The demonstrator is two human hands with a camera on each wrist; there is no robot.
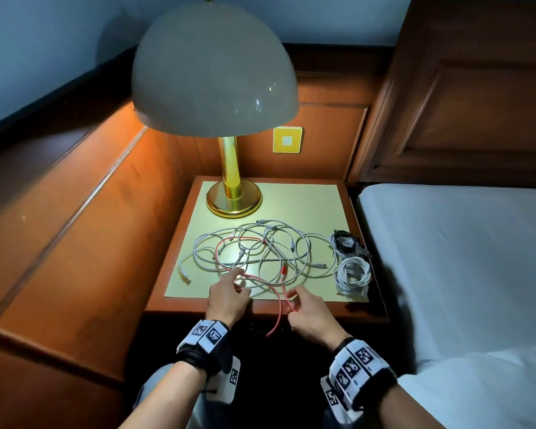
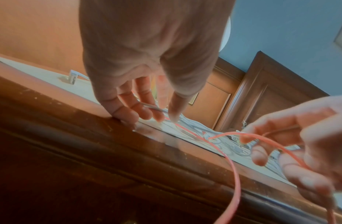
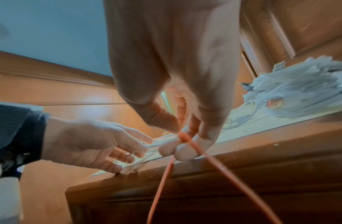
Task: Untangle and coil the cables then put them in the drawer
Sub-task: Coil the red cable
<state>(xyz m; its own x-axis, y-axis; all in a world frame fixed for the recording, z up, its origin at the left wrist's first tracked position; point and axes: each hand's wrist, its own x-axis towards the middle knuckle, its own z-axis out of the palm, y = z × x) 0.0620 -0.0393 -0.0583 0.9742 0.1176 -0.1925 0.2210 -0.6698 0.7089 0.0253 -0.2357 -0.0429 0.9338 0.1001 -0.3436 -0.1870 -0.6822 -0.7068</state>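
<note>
Right hand [image 1: 308,314]: grip pinched on the red cable [image 1: 279,308], whose loop hangs over the counter [image 1: 307,209] front edge. Left hand [image 1: 226,297]: fingers loosely spread, touching the tangled white cables [image 1: 260,252] mid-counter. Coiled white bundle [image 1: 351,275] and dark bundle [image 1: 345,243] at right edge; lamp [image 1: 226,168] behind.
</note>
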